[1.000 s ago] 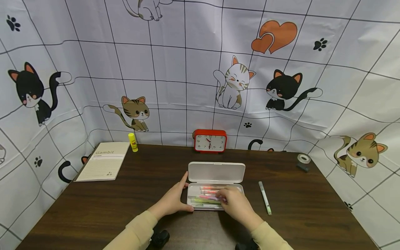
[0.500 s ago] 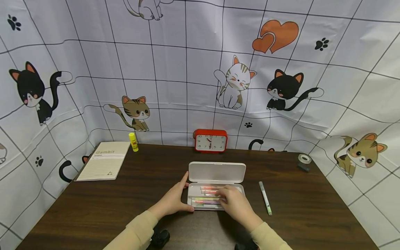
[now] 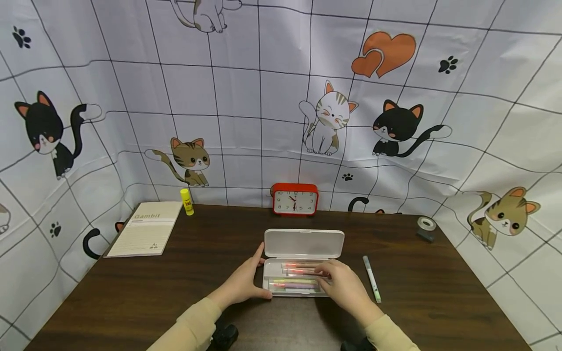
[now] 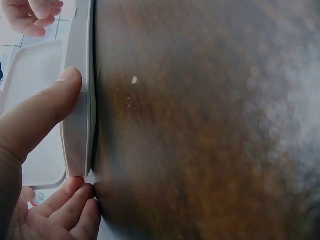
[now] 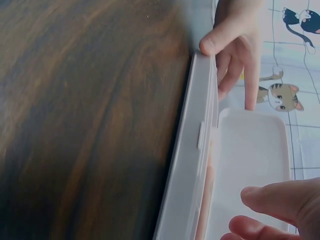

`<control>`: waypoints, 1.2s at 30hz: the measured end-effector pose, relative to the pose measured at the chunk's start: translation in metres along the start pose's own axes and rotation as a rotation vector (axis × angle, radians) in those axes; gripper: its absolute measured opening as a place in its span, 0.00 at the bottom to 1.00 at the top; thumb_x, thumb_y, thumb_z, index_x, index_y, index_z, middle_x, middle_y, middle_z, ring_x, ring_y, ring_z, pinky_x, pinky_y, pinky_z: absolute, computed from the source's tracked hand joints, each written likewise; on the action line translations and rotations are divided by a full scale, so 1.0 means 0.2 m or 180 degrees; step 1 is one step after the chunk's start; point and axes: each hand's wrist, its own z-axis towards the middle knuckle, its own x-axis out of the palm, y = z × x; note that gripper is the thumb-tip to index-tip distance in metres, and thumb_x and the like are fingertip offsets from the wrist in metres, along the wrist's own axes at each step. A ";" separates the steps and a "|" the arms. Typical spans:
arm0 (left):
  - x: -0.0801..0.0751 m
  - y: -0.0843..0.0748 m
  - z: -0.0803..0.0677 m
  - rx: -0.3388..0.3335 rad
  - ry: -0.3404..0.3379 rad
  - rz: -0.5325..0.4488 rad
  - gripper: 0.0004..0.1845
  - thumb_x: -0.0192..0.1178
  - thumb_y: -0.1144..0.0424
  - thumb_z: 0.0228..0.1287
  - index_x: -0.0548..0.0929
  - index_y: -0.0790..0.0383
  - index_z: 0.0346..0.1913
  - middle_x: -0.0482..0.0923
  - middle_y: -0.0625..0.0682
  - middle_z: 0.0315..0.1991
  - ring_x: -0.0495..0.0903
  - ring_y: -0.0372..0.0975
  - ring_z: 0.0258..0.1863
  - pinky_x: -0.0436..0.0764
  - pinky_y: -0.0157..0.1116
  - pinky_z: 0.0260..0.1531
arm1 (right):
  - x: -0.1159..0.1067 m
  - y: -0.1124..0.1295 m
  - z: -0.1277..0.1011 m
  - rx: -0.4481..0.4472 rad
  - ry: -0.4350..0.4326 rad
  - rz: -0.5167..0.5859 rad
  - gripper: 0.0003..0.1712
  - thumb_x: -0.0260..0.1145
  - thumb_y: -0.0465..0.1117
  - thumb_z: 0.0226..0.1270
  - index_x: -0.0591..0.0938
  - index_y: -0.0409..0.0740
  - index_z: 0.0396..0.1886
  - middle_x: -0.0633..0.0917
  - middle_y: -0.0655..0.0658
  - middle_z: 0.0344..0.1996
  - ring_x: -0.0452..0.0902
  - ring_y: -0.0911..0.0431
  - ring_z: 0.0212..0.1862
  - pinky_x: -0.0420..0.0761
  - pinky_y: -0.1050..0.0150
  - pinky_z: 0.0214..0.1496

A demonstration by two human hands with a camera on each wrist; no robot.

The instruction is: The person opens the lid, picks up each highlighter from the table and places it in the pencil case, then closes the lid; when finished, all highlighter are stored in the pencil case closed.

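Note:
A white pencil case (image 3: 303, 295) stands on the table with its lid (image 3: 304, 243) folded back. Orange-red pens (image 3: 298, 271) lie toward its back, and yellow and purple pens (image 3: 291, 284) lie along the front. My left hand (image 3: 243, 279) grips the case's left end. In the left wrist view its thumb (image 4: 55, 102) presses the front wall while the fingers (image 4: 70, 207) are at the end. My right hand (image 3: 344, 287) hovers over the right part of the pens, fingers loosely bent. The right wrist view shows its thumb (image 5: 270, 197) apart from the fingers, nothing between them.
A green-tipped white marker (image 3: 372, 279) lies right of the case. Behind it stands a red clock (image 3: 295, 200). A notebook (image 3: 145, 229) and a yellow glue stick (image 3: 187, 202) are at back left. A tape roll (image 3: 426, 224) and a small dark block (image 3: 425, 236) are at back right.
The yellow and purple pens have settled side by side at the front of the case. My right hand has drifted right, away from them. The left hand stays on the case.

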 end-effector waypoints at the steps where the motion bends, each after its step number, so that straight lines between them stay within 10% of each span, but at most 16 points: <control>1: 0.00 0.00 0.00 -0.0001 0.0003 -0.0002 0.68 0.78 0.51 0.40 0.39 0.63 0.75 0.69 0.61 0.60 0.66 0.54 0.62 0.65 0.55 0.60 | -0.01 0.00 0.00 0.0026 0.0003 0.0008 0.09 0.74 0.34 0.50 0.84 0.50 0.30 0.81 0.55 0.30 0.77 0.60 0.32 0.77 0.65 0.33; 36: 0.00 0.00 0.00 0.0017 0.0017 0.0006 0.68 0.78 0.52 0.41 0.39 0.64 0.75 0.68 0.62 0.60 0.67 0.54 0.62 0.65 0.54 0.59 | -0.20 -0.41 -0.19 0.0811 0.0081 -0.0120 0.18 0.69 0.31 0.54 0.82 0.33 0.47 0.72 0.51 0.23 0.66 0.61 0.26 0.68 0.70 0.25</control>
